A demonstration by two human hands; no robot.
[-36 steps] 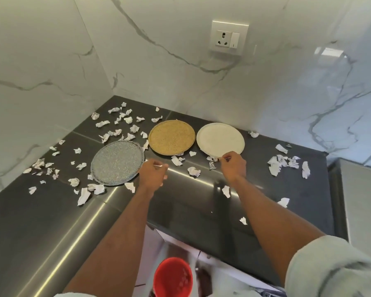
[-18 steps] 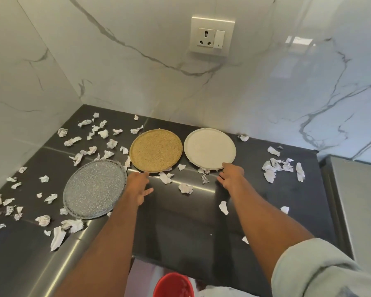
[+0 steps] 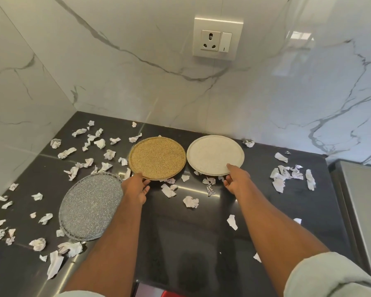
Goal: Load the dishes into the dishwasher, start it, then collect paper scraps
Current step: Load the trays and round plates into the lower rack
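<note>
The left hand (image 3: pixel 137 187) lies at the near rim of the yellow plate (image 3: pixel 157 157), fingers reaching to the rim and thumb spread out to the side; whether that grip has closed on the rim or only touches it cannot be told. The right hand (image 3: pixel 236 179) is at the near rim of the white plate (image 3: pixel 215 154): one finger lies stretched over the top of the rim while the others curl below the edge, so this grip pinches the plate's rim.

The two plates lie flat, side by side and almost touching, just beyond the two grips. Just left of the left hand, touching its wrist side, lies a grey speckled plate (image 3: pixel 90 207), also flat and nearer the viewer. Paper scraps (image 3: pixel 190 201) are strewn all round: a few crumpled pieces between the two grips, right under the near edges of the yellow and white plates; a thick scatter beyond and to the left of the left grip; a small heap to the right of the right grip; and single bits beside the right forearm. The scraps under the plate rims lie close to the fingers.

Everything rests on a dark, glossy table (image 3: pixel 180 243) set in a corner. White marble-veined walls (image 3: pixel 137 82) rise behind and to the left, and a wall socket with switch (image 3: pixel 217 40) sits above the plates. To the far right of the right grip is a steel-grey surface (image 3: pixel 364 206). At the bottom edge, between the forearms, a bit of something red (image 3: pixel 167 294) shows. Pale sleeves (image 3: pixel 330 277) cover the upper arms.
</note>
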